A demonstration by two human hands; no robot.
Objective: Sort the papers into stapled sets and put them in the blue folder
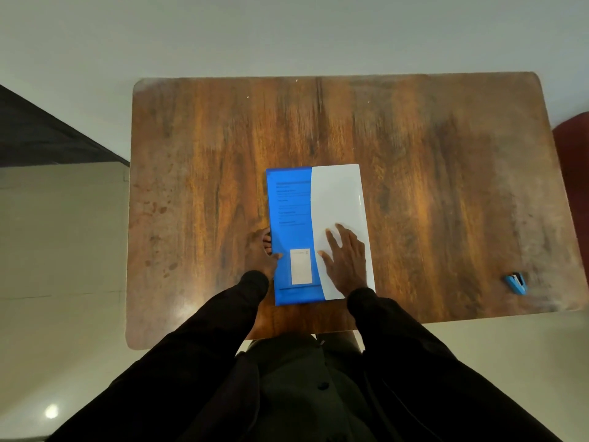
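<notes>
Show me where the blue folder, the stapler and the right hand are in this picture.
blue folder (pixel 288 218): head view, on the blue cover's left part.
stapler (pixel 516 283): head view, on the middle of its blue body.
right hand (pixel 345 260): head view, on the back of the hand.
</notes>
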